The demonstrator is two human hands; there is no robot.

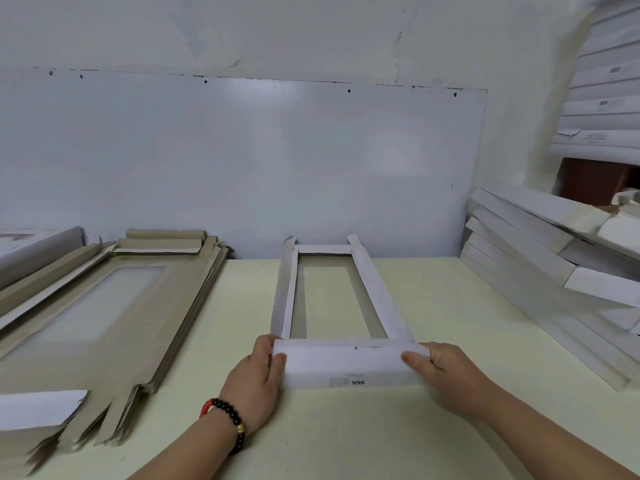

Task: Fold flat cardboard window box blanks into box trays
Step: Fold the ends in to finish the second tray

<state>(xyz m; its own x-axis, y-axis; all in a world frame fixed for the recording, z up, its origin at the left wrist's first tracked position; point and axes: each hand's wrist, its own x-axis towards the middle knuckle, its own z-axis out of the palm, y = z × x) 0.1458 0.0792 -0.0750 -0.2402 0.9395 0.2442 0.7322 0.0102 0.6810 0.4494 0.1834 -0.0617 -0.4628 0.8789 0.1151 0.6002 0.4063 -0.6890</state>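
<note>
A white window box [332, 299] lies lengthwise on the pale tabletop [433, 341], its long side walls folded up and its far end near the wall. The left hand [258, 375] and right hand [446, 372] grip the two ends of the box's near flap [349, 365], thumbs on its face and fingers curled behind. A beaded bracelet [228, 419] sits on the left wrist. Left of the box lies a stack of flat brown blanks [104, 306]; right of it, folded white trays [540, 261] are piled.
</note>
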